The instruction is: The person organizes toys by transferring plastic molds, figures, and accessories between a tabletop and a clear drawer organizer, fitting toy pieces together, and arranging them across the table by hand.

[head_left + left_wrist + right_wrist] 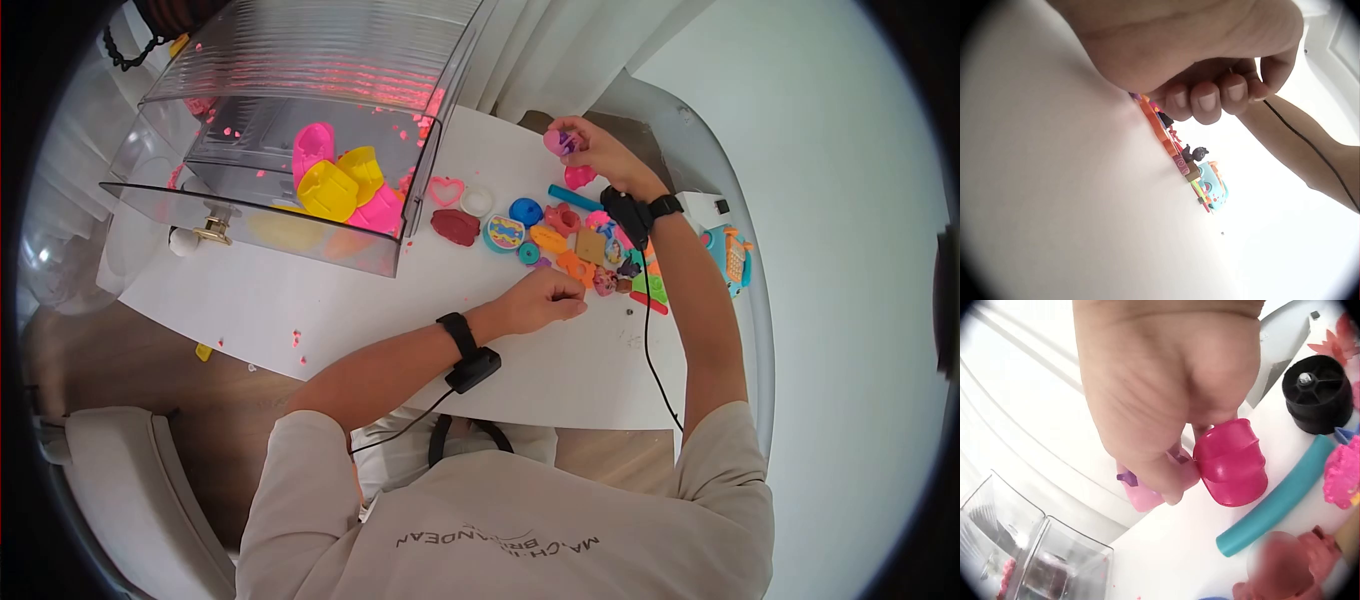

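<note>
Since the pale pink piece [1141,499] looks like a small moulded plastic toy, it should handle light and fairly stiff — unlikely to break, though the smooth surface may slip a little. Best hold is probably around the sides of the rounded body, off the purple trim, which could be a weaker spot. It sits up in the right grip [610,160], pinched by thumb and fingers near the far edge of the worktop [580,375].

Right beside it, under the same hand, is a magenta piece [1232,464]; can't tell if the fingers touch it. Likely hollow, light, a bit slick; the raised ridges should give some purchase.

Looks: the pink one is pale with purple details, mostly covered by fingers, full shape unclear. The magenta one is glossy, rounded, ridged, near a teal tube [1279,501]. Left grip [545,298] lies loosely curled near an orange toy [575,268] — nothing visible in it.
</note>
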Demonstrator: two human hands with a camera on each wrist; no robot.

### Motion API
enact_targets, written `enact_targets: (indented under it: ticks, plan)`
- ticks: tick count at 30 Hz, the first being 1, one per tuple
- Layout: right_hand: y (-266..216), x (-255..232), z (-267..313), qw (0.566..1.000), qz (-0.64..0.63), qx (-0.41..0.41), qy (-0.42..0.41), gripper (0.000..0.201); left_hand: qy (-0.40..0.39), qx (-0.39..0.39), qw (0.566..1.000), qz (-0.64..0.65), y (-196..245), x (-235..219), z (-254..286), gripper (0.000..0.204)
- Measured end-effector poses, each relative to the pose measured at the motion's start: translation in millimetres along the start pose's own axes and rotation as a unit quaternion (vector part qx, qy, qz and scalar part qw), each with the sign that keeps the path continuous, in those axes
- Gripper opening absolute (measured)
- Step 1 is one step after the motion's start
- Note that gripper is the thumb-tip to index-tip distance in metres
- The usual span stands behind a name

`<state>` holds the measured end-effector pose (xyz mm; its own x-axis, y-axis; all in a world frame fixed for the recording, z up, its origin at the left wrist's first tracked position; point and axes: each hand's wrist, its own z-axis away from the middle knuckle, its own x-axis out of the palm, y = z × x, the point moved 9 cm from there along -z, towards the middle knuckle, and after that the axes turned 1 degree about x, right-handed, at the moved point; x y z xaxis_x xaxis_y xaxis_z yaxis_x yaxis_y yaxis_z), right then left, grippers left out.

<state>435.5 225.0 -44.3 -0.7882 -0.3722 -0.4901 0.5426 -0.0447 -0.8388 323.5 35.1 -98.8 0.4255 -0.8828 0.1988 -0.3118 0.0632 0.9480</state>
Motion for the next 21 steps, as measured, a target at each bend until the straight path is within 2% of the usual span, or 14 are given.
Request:
enact_targets:
  ticks: [2, 6, 8, 10, 12, 13, 15, 16, 18, 19, 21]
  plan:
    - [13, -10, 1, 0.998, -0.054, 0.021, 0.035, 0.054, -0.004, 0.008, 1.000, -0.016, 2, -1, 1, 0.025]
    - [24, -36, 7, 0.993, -0.108, 0.008, 0.051, 0.056, -0.004, 0.012, 1.000, 0.005, 7, 4, -4, 0.020]
    - [16, -49, 15, 0.976, -0.207, -0.012, 0.062, 0.058, 0.122, 0.031, 0.987, -0.100, 32, -17, -14, 0.014]
    - [6, -57, 28, 0.968, -0.245, -0.023, 0.057, 0.058, 0.211, 0.004, 0.928, -0.307, 54, -42, -35, 0.008]
    - [-3, -65, 42, 0.959, -0.271, -0.041, 0.072, 0.056, 0.260, 0.035, 0.830, -0.492, 66, -62, -59, 0.015]
    - [-8, -67, 49, 0.955, -0.285, -0.060, 0.059, 0.056, 0.255, 0.034, 0.830, -0.494, 65, -69, -72, 0.015]
    - [-12, -72, 62, 0.948, -0.304, -0.069, 0.065, 0.056, 0.231, -0.037, 0.728, -0.645, 59, -80, -96, 0.024]
    - [-14, -75, 68, 0.942, -0.319, -0.076, 0.067, 0.056, 0.228, -0.036, 0.726, -0.648, 56, -83, -104, 0.024]
    - [-18, -78, 79, 0.940, -0.324, -0.084, 0.061, 0.057, 0.171, -0.119, 0.706, -0.677, 31, -88, -118, 0.029]
    - [-19, -79, 83, 0.939, -0.326, -0.091, 0.052, 0.058, 0.169, -0.120, 0.704, -0.679, 31, -89, -122, 0.029]
    - [-21, -83, 91, 0.939, -0.324, -0.098, 0.055, 0.058, 0.140, -0.195, 0.704, -0.668, 17, -95, -124, 0.028]
